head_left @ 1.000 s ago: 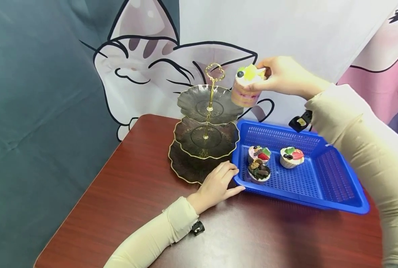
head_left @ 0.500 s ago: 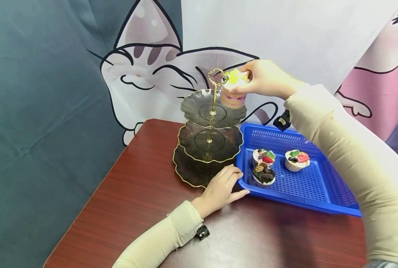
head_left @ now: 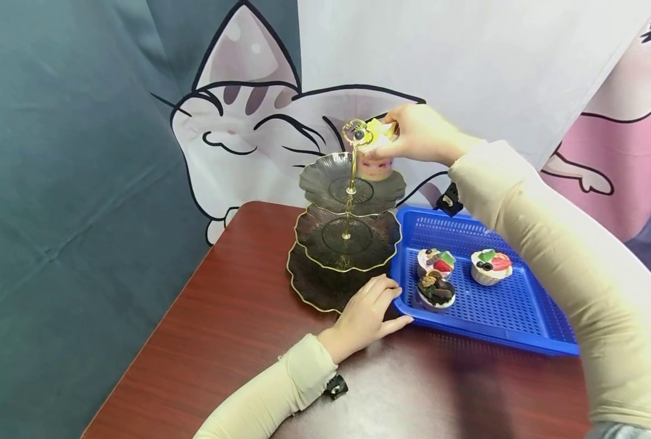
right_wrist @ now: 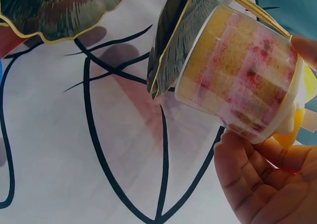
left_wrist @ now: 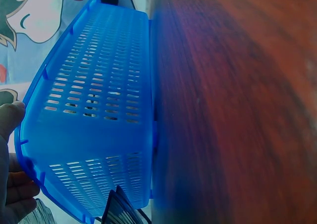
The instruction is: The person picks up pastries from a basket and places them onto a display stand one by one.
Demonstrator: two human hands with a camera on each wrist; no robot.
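My right hand (head_left: 417, 135) grips a clear cup of layered cake (head_left: 375, 169) with yellow fruit and a blueberry on top. The cup is over the right side of the top plate (head_left: 325, 186) of a three-tier cake stand, beside its gold handle (head_left: 353, 171). In the right wrist view the layered cake cup (right_wrist: 240, 75) tilts, with its base close to the plate's edge. My left hand (head_left: 361, 317) holds the near left corner of a blue plastic basket (head_left: 484, 332), thumb along the front rim. Its fingertips also show at the basket wall (left_wrist: 94, 130) in the left wrist view.
Inside the basket are a cup dessert with a strawberry (head_left: 435, 263), a dark chocolate-topped cup (head_left: 436, 292) and a cupcake with red and green topping (head_left: 491, 268). The stand's middle plate (head_left: 325, 238) and bottom plate (head_left: 309, 286) bear nothing. A cat-print curtain (head_left: 249, 134) hangs behind the table (head_left: 221, 317).
My right hand has moved left and slightly down with the cake cup, from right of the stand to over its top plate. The left hand stays at the basket corner.
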